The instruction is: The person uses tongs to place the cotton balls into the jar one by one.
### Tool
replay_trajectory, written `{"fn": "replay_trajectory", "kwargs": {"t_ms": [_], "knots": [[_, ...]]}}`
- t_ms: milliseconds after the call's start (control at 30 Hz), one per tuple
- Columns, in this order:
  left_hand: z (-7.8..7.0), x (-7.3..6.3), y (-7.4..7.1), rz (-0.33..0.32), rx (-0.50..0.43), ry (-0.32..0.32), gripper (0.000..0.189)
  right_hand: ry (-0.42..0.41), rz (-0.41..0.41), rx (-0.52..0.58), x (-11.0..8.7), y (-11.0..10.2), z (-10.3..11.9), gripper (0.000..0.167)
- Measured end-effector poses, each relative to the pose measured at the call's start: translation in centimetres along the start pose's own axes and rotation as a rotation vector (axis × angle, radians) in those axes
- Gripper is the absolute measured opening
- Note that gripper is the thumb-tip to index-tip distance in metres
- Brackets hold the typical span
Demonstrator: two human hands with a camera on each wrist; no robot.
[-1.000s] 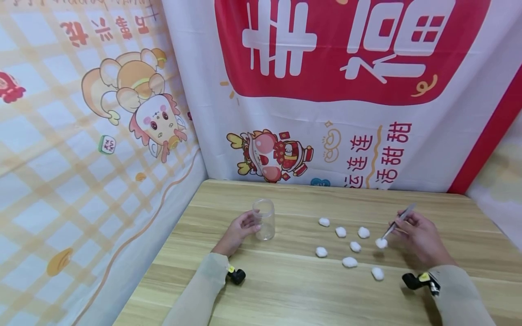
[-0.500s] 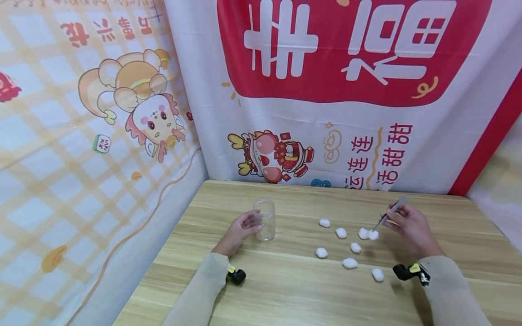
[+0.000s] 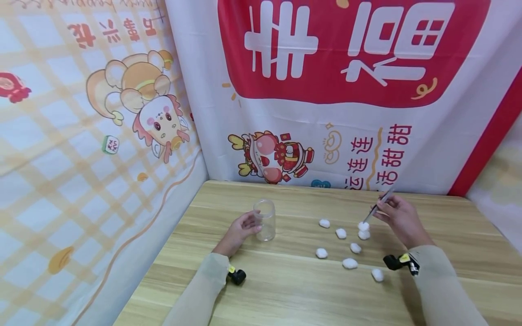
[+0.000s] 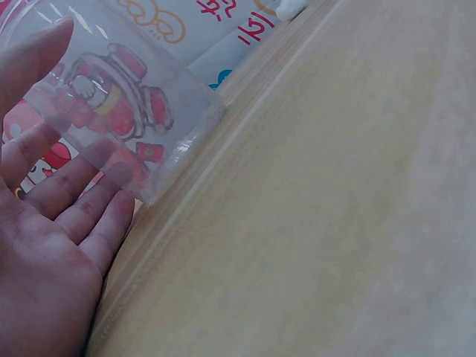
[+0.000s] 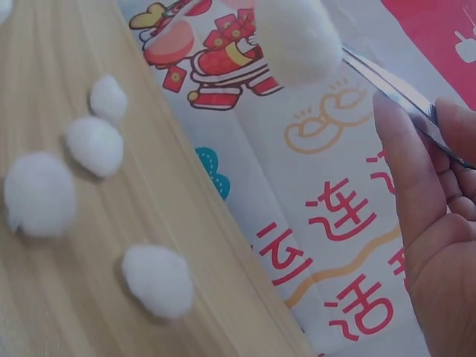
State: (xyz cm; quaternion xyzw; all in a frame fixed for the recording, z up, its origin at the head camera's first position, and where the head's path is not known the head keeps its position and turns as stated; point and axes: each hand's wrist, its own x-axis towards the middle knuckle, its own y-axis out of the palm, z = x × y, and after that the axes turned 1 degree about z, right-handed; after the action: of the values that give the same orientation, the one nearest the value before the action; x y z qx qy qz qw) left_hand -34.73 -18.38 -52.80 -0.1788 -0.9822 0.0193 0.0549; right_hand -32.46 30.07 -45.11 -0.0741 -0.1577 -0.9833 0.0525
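Observation:
On the left of the head view stands a clear plastic jar (image 3: 267,222), upright on the table. My left hand (image 3: 238,232) holds its side, with the thumb and fingers round the wall of the jar (image 4: 175,85) in the left wrist view. My right hand (image 3: 401,218) pinches metal tweezers (image 3: 378,206) between thumb and fingers. Their tips hold a white cotton ball (image 3: 363,226), which hangs above the table in the right wrist view. In the head view it overlaps another cotton ball (image 3: 364,235) lying on the wood.
Several more cotton balls lie scattered on the wooden table (image 3: 293,290), among them one at the back (image 3: 324,223) and one near the front (image 3: 377,275). A printed cloth (image 3: 326,113) hangs behind the far edge, and a checked cloth (image 3: 61,158) hangs at the left.
My right hand has moved left and slightly away from me, carrying the cotton ball in the tweezers above the others. My left hand and the jar have stayed in place.

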Motion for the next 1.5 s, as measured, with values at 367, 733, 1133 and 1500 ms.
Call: {"fn": "replay_trajectory", "kwargs": {"t_ms": [367, 733, 1133, 1500], "knots": [[-0.1, 0.0, 0.1, -0.003, 0.0, -0.011, 0.067, 0.007, 0.011, 0.037, 1.0, 1.9, 0.5, 0.019], [-0.1, 0.1, 0.0, 0.01, -0.001, -0.009, 0.069, -0.015, 0.02, 0.021, 2.0, 3.7, 0.6, 0.015], [-0.3, -0.1, 0.0, 0.008, 0.0, -0.017, 0.067, -0.005, 0.034, 0.03, 2.8, 5.3, 0.8, 0.019], [-0.2, 0.0, -0.1, 0.014, 0.002, -0.01, 0.07, 0.021, -0.011, 0.024, 3.7, 7.1, 1.0, 0.024]]}}
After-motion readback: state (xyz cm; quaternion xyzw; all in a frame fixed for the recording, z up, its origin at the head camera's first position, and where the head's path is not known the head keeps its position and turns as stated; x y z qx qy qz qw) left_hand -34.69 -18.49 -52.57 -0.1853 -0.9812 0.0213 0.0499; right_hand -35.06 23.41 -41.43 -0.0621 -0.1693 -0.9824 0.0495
